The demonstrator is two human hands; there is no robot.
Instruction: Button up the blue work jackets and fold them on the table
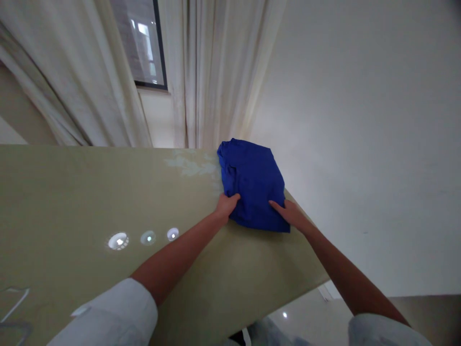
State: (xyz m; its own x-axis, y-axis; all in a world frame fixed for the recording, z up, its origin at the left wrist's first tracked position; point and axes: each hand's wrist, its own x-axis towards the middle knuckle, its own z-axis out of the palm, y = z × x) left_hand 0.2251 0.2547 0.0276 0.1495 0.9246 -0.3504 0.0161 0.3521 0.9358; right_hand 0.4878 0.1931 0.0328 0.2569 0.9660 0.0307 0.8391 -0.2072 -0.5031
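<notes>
A folded bundle of blue cloth (pixel 254 180), perhaps a garment, is held at the right end of the glossy table (pixel 90 192). My left hand (pixel 228 205) grips its near left edge, thumb on top and the other fingers hidden beneath. On the near right edge, my right hand (pixel 291 214) has its thumb over the cloth and its fingers underneath. The near edge of the bundle looks slightly raised, with a shadow below it. Which kind of garment it is, I cannot tell.
Pale curtains (pixel 223 72) hang behind the table, beside a dark-framed window (pixel 144 43). A white wall (pixel 367 144) rises close to the table's right edge. Ceiling lights reflect in the tabletop, and the floor (pixel 306 312) shows at the lower right.
</notes>
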